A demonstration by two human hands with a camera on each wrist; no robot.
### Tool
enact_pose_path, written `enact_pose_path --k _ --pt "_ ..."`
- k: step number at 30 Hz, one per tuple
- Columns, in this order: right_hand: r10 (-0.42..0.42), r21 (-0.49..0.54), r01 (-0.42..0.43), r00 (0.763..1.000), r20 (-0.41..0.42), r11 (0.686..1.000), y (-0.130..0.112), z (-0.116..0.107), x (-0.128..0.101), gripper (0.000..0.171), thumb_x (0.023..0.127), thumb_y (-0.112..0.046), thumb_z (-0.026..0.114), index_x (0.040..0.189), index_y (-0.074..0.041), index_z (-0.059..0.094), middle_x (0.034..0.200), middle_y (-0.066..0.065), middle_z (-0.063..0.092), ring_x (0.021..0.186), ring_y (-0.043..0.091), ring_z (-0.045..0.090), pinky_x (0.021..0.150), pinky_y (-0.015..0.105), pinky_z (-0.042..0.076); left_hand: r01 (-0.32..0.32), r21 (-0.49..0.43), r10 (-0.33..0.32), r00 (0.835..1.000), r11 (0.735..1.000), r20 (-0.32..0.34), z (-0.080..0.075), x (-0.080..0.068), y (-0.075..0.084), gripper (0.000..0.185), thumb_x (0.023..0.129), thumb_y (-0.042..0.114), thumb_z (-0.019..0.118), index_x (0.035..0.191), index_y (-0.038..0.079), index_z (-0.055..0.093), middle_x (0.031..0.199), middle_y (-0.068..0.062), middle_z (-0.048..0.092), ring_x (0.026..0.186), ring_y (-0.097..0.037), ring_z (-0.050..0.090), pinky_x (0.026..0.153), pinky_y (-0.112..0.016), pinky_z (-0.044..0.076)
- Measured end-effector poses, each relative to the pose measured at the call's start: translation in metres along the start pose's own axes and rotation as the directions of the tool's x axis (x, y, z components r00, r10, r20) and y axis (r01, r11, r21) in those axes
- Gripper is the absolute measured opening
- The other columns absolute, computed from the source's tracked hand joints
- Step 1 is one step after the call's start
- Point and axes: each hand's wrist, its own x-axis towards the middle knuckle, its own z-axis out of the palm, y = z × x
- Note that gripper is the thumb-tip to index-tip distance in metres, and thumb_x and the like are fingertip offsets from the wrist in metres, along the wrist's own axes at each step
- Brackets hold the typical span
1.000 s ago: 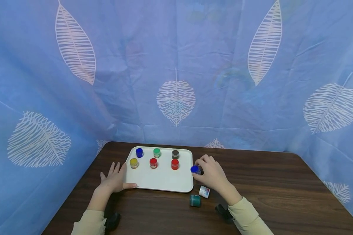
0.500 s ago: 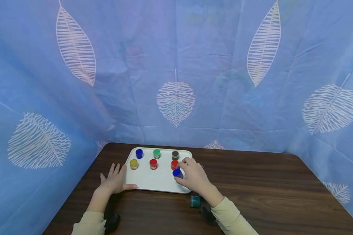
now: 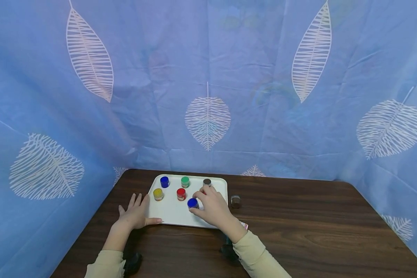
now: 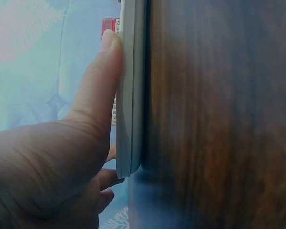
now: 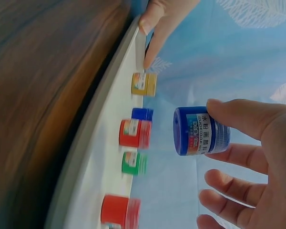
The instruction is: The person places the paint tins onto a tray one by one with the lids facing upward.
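Note:
My right hand pinches a blue paint jar between thumb and index finger above the white tray. In the right wrist view that jar hangs clear of the tray, its printed label showing. My left hand rests at the tray's left front corner with fingers spread. Its thumb lies along the rim. On the tray stand a yellow jar, a red jar, another blue jar, a green jar and a dark brown jar. A second red jar is mostly hidden by my right hand in the head view.
A dark-lidded jar stands on the brown wooden table, right of the tray. Under my right forearm, a white jar and a teal jar are mostly covered. A blue leaf-patterned curtain hangs behind the table.
My right hand has carried the blue jar leftward, from beside the tray's right edge to above the tray. The dark-lidded jar on the table has come into sight. My left hand stays put.

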Motion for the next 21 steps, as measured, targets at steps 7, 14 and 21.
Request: enact_pose_path --k 7,14,21 --pt "-0.008 0.020 0.008 1.000 -0.017 1.000 -0.013 0.012 0.011 0.040 0.081 -0.047 0.076 0.111 -0.020 0.071 0.099 0.000 0.058 0.090 0.014 0.053 0.070 0.026 0.047 -0.001 0.006 0.001 1.000 1.000 -0.012 -0.001 -0.002 0.001 0.123 0.068 0.077 0.067 0.151 -0.002 0.025 0.155 -0.035 0.022 0.145 -0.054 0.009 0.102 -0.083 0.008" --pt "0.003 0.076 -0.002 1.000 -0.006 0.997 -0.026 0.025 0.021 0.039 0.082 -0.046 0.076 0.112 -0.021 0.071 0.102 -0.001 0.058 0.092 0.013 0.054 0.074 0.025 0.049 0.002 0.004 -0.002 1.000 1.000 -0.003 -0.002 -0.002 0.001 0.124 0.067 0.078 0.066 0.152 -0.002 0.025 0.155 -0.035 0.021 0.146 -0.054 0.009 0.102 -0.083 0.008" --pt "0.010 0.118 -0.010 1.000 -0.001 0.993 -0.038 0.035 0.029 0.038 0.082 -0.045 0.076 0.111 -0.021 0.071 0.107 0.000 0.060 0.095 0.015 0.057 0.075 0.026 0.049 0.003 0.017 -0.003 1.000 1.000 0.006 -0.001 0.000 0.000 0.125 0.067 0.080 0.064 0.152 -0.002 0.025 0.155 -0.034 0.022 0.146 -0.054 0.009 0.102 -0.083 0.009"
